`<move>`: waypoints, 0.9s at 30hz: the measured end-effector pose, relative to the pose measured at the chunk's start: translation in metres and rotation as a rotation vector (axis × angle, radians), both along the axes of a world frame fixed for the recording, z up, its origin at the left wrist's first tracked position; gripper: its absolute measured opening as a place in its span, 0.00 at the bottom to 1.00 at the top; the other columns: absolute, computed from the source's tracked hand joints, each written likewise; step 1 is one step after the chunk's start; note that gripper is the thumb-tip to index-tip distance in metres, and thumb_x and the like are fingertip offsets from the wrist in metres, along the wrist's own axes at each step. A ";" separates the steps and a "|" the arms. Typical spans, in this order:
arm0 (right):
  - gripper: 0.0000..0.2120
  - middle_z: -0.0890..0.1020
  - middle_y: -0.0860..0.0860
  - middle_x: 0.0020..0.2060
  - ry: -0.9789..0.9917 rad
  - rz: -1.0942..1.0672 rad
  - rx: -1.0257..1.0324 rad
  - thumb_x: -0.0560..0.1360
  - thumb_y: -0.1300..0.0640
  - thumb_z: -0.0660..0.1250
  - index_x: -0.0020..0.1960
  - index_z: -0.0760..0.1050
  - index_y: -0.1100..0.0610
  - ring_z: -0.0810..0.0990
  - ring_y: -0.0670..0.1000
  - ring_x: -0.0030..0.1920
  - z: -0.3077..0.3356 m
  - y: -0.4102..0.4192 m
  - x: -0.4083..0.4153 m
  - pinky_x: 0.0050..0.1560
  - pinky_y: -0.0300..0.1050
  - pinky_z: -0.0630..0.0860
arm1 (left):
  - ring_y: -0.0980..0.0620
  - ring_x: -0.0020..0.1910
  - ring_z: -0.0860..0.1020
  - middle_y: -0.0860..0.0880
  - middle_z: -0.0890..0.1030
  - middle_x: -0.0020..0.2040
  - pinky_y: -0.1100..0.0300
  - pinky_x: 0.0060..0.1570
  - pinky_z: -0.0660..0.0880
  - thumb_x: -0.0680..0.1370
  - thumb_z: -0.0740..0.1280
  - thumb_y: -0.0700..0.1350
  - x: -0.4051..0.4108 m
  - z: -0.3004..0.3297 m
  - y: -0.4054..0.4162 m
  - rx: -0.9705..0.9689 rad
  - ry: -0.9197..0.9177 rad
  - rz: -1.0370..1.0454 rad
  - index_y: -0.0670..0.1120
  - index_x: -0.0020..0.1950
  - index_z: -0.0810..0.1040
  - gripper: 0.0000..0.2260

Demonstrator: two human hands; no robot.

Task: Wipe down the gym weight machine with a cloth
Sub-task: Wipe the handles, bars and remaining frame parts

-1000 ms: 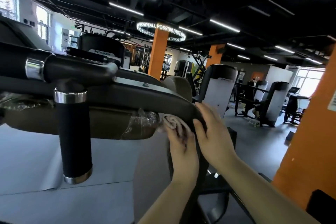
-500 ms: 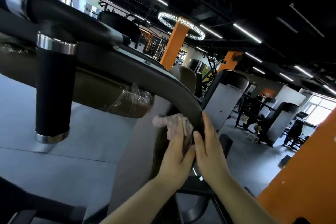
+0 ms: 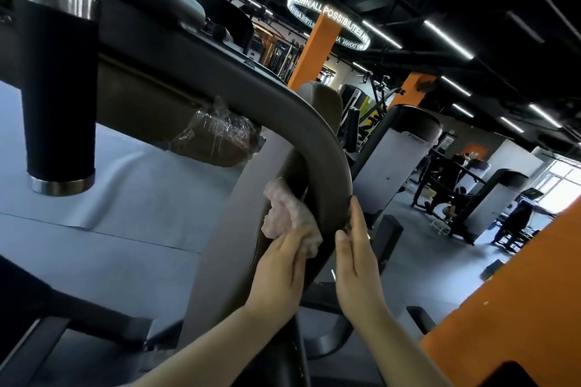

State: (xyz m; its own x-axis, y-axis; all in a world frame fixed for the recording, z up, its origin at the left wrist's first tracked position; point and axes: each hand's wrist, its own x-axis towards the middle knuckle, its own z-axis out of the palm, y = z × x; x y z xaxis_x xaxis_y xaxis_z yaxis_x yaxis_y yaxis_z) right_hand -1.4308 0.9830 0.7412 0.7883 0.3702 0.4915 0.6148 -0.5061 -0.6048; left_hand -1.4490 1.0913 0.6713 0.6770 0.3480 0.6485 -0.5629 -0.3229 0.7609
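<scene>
Right up against the gym weight machine point(image 3: 176, 50), on the curved dark frame bar point(image 3: 327, 148) where it bends downward, both hands are at work. Left hand point(image 3: 279, 267) has its fingers laid fairly straight over a pink-and-white cloth point(image 3: 287, 214), pressing it flat onto the inner side of that bar. So it's not really clutching the cloth, more pushing it against the metal. The cloth is bunched up, and most of it sticks out above the fingertips.

Right hand point(image 3: 356, 258) is on the outer edge of the same bar, fingers straight and together, resting flat on the curve, nothing held in it. The two hands sit on opposite sides of the bar, close together.

Nothing here is really a container with stuff in it. Closest thing is a padded brown piece point(image 3: 217, 138) under the bar, with crinkly clear plastic wrap around its end. At the top left a black handle grip point(image 3: 58, 97) with shiny metal rings at both ends hangs down.

Further back there's an orange pillar point(image 3: 314, 50) with a lit ring sign point(image 3: 330, 19) around it, and more machines on the grey floor point(image 3: 405, 214).
</scene>
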 end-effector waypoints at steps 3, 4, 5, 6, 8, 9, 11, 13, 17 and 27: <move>0.22 0.52 0.26 0.68 0.005 -0.001 0.034 0.78 0.42 0.49 0.68 0.43 0.31 0.51 0.26 0.69 -0.005 0.005 -0.002 0.63 0.20 0.52 | 0.53 0.66 0.72 0.48 0.73 0.68 0.49 0.63 0.72 0.78 0.57 0.57 0.000 0.006 0.003 -0.207 0.037 -0.096 0.61 0.71 0.57 0.22; 0.23 0.52 0.25 0.67 -0.002 -0.003 0.048 0.77 0.42 0.49 0.68 0.43 0.31 0.51 0.26 0.69 -0.006 0.006 -0.003 0.62 0.20 0.52 | 0.51 0.68 0.70 0.47 0.71 0.69 0.47 0.65 0.70 0.76 0.56 0.62 0.001 0.007 0.002 -0.305 0.043 -0.119 0.56 0.73 0.57 0.27; 0.23 0.51 0.24 0.66 -0.007 -0.004 0.058 0.77 0.42 0.49 0.68 0.43 0.31 0.51 0.25 0.69 -0.008 0.008 -0.003 0.63 0.21 0.52 | 0.51 0.69 0.69 0.47 0.70 0.70 0.45 0.67 0.67 0.74 0.55 0.65 0.003 0.008 0.001 -0.385 0.049 -0.135 0.51 0.73 0.60 0.31; 0.23 0.51 0.24 0.66 -0.006 -0.004 0.068 0.77 0.42 0.49 0.68 0.43 0.31 0.50 0.25 0.68 -0.009 0.010 -0.003 0.63 0.22 0.53 | 0.50 0.70 0.67 0.47 0.70 0.70 0.44 0.69 0.64 0.74 0.53 0.68 0.004 0.010 0.000 -0.421 0.060 -0.144 0.49 0.72 0.64 0.33; 0.23 0.51 0.25 0.67 0.006 -0.010 0.083 0.77 0.42 0.49 0.68 0.43 0.31 0.50 0.26 0.69 -0.010 0.012 -0.003 0.66 0.27 0.53 | 0.57 0.70 0.65 0.52 0.70 0.68 0.49 0.71 0.61 0.76 0.53 0.67 0.007 0.013 -0.006 -0.419 0.072 -0.150 0.43 0.70 0.68 0.33; 0.24 0.52 0.27 0.68 0.009 -0.013 0.090 0.77 0.42 0.49 0.68 0.42 0.31 0.50 0.27 0.70 -0.011 0.013 -0.003 0.67 0.29 0.53 | 0.65 0.70 0.62 0.58 0.67 0.68 0.56 0.72 0.60 0.79 0.53 0.63 0.008 0.015 -0.009 -0.402 0.077 -0.172 0.43 0.71 0.67 0.30; 0.25 0.53 0.31 0.70 0.003 -0.025 0.096 0.76 0.39 0.48 0.69 0.42 0.32 0.51 0.28 0.70 -0.012 0.015 -0.004 0.68 0.30 0.53 | 0.64 0.72 0.59 0.56 0.65 0.72 0.57 0.73 0.59 0.80 0.53 0.60 0.014 0.018 -0.014 -0.341 0.071 -0.248 0.45 0.75 0.61 0.28; 0.26 0.52 0.28 0.68 -0.004 -0.035 0.091 0.75 0.38 0.47 0.70 0.42 0.34 0.50 0.25 0.68 -0.012 0.017 -0.004 0.65 0.25 0.52 | 0.53 0.75 0.58 0.50 0.64 0.75 0.45 0.73 0.56 0.77 0.52 0.67 0.023 0.019 -0.015 -0.330 0.094 -0.312 0.51 0.76 0.58 0.32; 0.24 0.51 0.24 0.64 0.006 -0.043 0.092 0.77 0.42 0.49 0.68 0.41 0.32 0.49 0.20 0.64 -0.013 0.019 -0.006 0.62 0.23 0.51 | 0.50 0.76 0.57 0.45 0.62 0.75 0.45 0.74 0.55 0.71 0.50 0.75 0.026 0.045 -0.003 -0.387 0.172 -0.371 0.46 0.77 0.53 0.44; 0.21 0.50 0.21 0.60 0.034 -0.030 0.044 0.78 0.40 0.47 0.65 0.40 0.27 0.49 0.17 0.58 -0.009 0.013 -0.004 0.60 0.23 0.53 | 0.64 0.64 0.69 0.54 0.72 0.62 0.69 0.62 0.67 0.83 0.48 0.52 0.043 0.082 0.021 -0.481 0.116 -0.321 0.54 0.73 0.57 0.18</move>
